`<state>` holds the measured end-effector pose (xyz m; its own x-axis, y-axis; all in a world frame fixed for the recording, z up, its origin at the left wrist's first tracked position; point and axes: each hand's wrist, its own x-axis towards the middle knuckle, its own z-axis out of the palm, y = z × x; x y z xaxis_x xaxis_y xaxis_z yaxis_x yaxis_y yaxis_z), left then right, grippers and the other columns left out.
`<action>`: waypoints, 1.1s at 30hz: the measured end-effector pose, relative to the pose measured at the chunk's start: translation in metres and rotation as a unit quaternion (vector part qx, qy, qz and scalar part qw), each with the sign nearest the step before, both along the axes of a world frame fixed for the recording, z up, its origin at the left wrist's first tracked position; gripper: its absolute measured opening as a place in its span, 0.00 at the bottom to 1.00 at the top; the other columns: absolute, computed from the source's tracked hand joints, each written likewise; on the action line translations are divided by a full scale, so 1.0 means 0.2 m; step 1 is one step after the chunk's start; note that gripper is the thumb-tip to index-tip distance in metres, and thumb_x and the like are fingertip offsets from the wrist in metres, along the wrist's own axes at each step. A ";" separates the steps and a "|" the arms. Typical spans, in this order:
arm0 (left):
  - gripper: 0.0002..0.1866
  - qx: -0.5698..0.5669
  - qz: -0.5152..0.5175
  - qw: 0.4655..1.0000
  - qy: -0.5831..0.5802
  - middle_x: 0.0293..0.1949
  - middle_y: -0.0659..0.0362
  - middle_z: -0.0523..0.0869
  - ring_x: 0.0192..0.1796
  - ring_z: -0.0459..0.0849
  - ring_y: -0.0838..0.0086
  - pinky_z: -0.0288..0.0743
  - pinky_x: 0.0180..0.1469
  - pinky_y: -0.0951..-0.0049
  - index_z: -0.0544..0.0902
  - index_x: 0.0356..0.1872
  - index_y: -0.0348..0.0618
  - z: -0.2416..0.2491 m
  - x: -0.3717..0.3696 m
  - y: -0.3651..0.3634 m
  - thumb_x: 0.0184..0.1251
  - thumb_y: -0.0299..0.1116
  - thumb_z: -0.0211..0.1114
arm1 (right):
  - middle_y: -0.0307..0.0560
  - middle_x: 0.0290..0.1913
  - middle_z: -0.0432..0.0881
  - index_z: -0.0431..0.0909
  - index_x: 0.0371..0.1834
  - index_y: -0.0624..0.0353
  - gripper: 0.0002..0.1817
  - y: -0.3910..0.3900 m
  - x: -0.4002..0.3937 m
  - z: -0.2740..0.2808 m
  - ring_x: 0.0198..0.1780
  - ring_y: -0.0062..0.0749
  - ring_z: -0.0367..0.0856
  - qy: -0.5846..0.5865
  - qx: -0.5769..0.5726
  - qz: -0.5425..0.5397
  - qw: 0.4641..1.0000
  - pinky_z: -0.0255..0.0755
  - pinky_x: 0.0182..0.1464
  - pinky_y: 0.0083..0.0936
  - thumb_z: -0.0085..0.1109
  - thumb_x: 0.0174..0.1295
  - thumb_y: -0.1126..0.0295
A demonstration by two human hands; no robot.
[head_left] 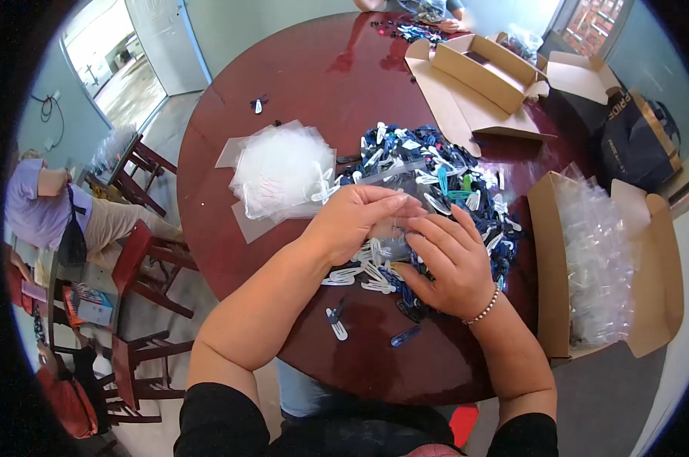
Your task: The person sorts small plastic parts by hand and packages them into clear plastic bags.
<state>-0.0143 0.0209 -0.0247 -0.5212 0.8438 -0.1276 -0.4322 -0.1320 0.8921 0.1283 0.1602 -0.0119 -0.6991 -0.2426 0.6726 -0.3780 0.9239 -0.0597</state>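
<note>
Over a heap of hair clips (474,179) in blue, black, white and green, both hands hold a clear plastic bag (394,232). My left hand (352,217) pinches the bag's upper edge between thumb and fingers. My right hand (451,259), with a beaded bracelet at the wrist, has its fingertips on the same bag, close to the left fingers. White clips (371,274) lie just below the hands. A stack of clear flat bags (280,171) rests left of the heap. One white clip (335,324) and a dark blue clip (405,336) lie nearer the front edge.
An open carton (550,266) of filled clear bags stands at the right, beside a dark bag (634,145). Empty-looking cardboard boxes (485,76) lie at the back right. Across the round table (238,251) are another person's hands (452,25). Other people and stools are at left.
</note>
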 end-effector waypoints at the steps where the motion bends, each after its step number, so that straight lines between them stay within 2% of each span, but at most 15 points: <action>1: 0.14 -0.004 0.001 1.000 0.000 0.47 0.51 0.88 0.49 0.87 0.69 0.82 0.51 0.71 0.84 0.49 0.33 0.00 0.00 0.00 0.73 0.34 0.60 | 0.49 0.50 0.83 0.80 0.42 0.60 0.15 0.00 0.00 0.00 0.54 0.41 0.81 0.000 -0.004 0.001 1.000 0.66 0.66 0.45 0.69 0.54 0.65; 3: 0.14 -0.029 0.002 0.999 0.026 0.46 0.51 0.88 0.46 0.88 0.69 0.82 0.49 0.71 0.85 0.48 0.32 0.01 0.00 0.00 0.73 0.34 0.61 | 0.49 0.52 0.83 0.79 0.47 0.61 0.21 0.01 0.01 0.01 0.54 0.43 0.81 -0.011 -0.031 0.015 0.999 0.65 0.66 0.46 0.72 0.53 0.62; 7: 0.15 -0.041 -0.005 0.998 0.050 0.43 0.51 0.89 0.45 0.88 0.69 0.83 0.47 0.72 0.85 0.48 0.32 0.00 0.01 0.00 0.72 0.35 0.62 | 0.49 0.52 0.83 0.78 0.50 0.62 0.19 0.02 0.00 0.00 0.53 0.43 0.82 0.024 -0.065 -0.004 0.998 0.68 0.63 0.46 0.68 0.56 0.69; 8: 0.14 -0.045 -0.014 0.997 0.064 0.42 0.52 0.89 0.43 0.89 0.70 0.83 0.47 0.72 0.85 0.47 0.33 0.01 0.01 0.00 0.71 0.35 0.63 | 0.50 0.51 0.83 0.79 0.50 0.62 0.16 0.01 0.00 0.01 0.52 0.44 0.82 0.026 -0.079 -0.012 0.996 0.69 0.61 0.45 0.65 0.57 0.74; 10: 0.14 -0.047 -0.022 0.996 0.079 0.41 0.53 0.89 0.42 0.89 0.71 0.83 0.46 0.72 0.86 0.47 0.34 0.03 0.03 -0.01 0.71 0.35 0.63 | 0.51 0.51 0.83 0.79 0.49 0.63 0.15 0.01 0.00 0.01 0.51 0.46 0.82 0.033 -0.085 -0.014 0.996 0.70 0.61 0.44 0.64 0.57 0.77; 14: 0.09 -0.048 -0.024 0.985 0.162 0.35 0.59 0.89 0.37 0.86 0.78 0.81 0.43 0.76 0.89 0.41 0.37 0.05 0.05 -0.02 0.69 0.33 0.65 | 0.53 0.51 0.83 0.80 0.47 0.65 0.14 0.01 0.00 0.01 0.51 0.48 0.82 0.050 -0.072 -0.017 0.996 0.71 0.59 0.42 0.61 0.56 0.81; 15: 0.08 -0.062 -0.028 0.977 0.204 0.33 0.61 0.89 0.36 0.85 0.80 0.80 0.42 0.77 0.89 0.38 0.38 0.05 0.04 -0.03 0.68 0.32 0.66 | 0.53 0.51 0.83 0.80 0.47 0.65 0.14 0.00 -0.01 0.02 0.51 0.48 0.82 0.052 -0.071 -0.017 0.996 0.71 0.59 0.42 0.61 0.56 0.81; 18: 0.09 -0.054 -0.035 0.969 0.239 0.32 0.62 0.89 0.36 0.83 0.83 0.78 0.41 0.79 0.89 0.38 0.36 0.07 0.06 -0.03 0.68 0.32 0.67 | 0.53 0.52 0.83 0.80 0.47 0.65 0.13 -0.02 0.00 0.03 0.52 0.49 0.81 0.058 -0.058 -0.028 0.996 0.71 0.60 0.43 0.60 0.57 0.81; 22: 0.09 -0.060 -0.041 0.962 0.263 0.29 0.61 0.89 0.32 0.81 0.85 0.76 0.38 0.80 0.88 0.38 0.34 0.05 0.08 -0.02 0.65 0.30 0.67 | 0.52 0.53 0.82 0.80 0.49 0.65 0.14 -0.02 0.01 0.05 0.53 0.47 0.80 0.036 -0.008 -0.043 0.998 0.68 0.62 0.44 0.58 0.59 0.81; 24: 0.09 -0.048 -0.026 0.946 0.319 0.28 0.62 0.89 0.31 0.80 0.86 0.76 0.37 0.80 0.88 0.40 0.36 0.05 0.10 -0.02 0.65 0.30 0.68 | 0.52 0.53 0.82 0.80 0.50 0.64 0.15 -0.02 0.02 0.05 0.53 0.47 0.80 0.033 0.013 -0.057 0.998 0.67 0.63 0.44 0.58 0.59 0.81; 28: 0.08 -0.055 -0.023 0.944 0.325 0.28 0.62 0.89 0.31 0.81 0.85 0.76 0.38 0.80 0.88 0.40 0.37 0.05 0.11 -0.03 0.64 0.30 0.68 | 0.51 0.51 0.82 0.80 0.51 0.63 0.16 -0.01 0.04 0.05 0.54 0.46 0.80 0.020 -0.005 -0.049 0.999 0.67 0.64 0.44 0.60 0.57 0.81; 30: 0.08 -0.073 -0.044 0.933 0.349 0.33 0.63 0.90 0.36 0.83 0.85 0.77 0.42 0.79 0.88 0.41 0.36 0.05 0.10 -0.03 0.65 0.28 0.67 | 0.51 0.51 0.82 0.80 0.51 0.63 0.17 0.00 0.04 0.05 0.54 0.46 0.79 0.018 -0.014 -0.047 0.999 0.67 0.63 0.44 0.61 0.56 0.80; 32: 0.07 -0.062 -0.053 0.943 0.321 0.33 0.62 0.90 0.36 0.83 0.84 0.78 0.42 0.79 0.88 0.40 0.36 0.07 0.11 -0.04 0.65 0.28 0.68 | 0.49 0.50 0.81 0.79 0.53 0.62 0.20 0.00 0.03 0.06 0.51 0.44 0.80 0.076 -0.045 -0.069 0.994 0.69 0.61 0.43 0.64 0.55 0.78; 33: 0.07 -0.051 -0.061 0.953 0.293 0.33 0.62 0.90 0.36 0.84 0.83 0.78 0.42 0.79 0.89 0.39 0.36 0.08 0.11 -0.04 0.64 0.27 0.68 | 0.50 0.51 0.81 0.78 0.55 0.63 0.21 -0.02 0.03 0.08 0.52 0.46 0.79 0.068 -0.106 -0.075 0.989 0.69 0.61 0.42 0.64 0.55 0.79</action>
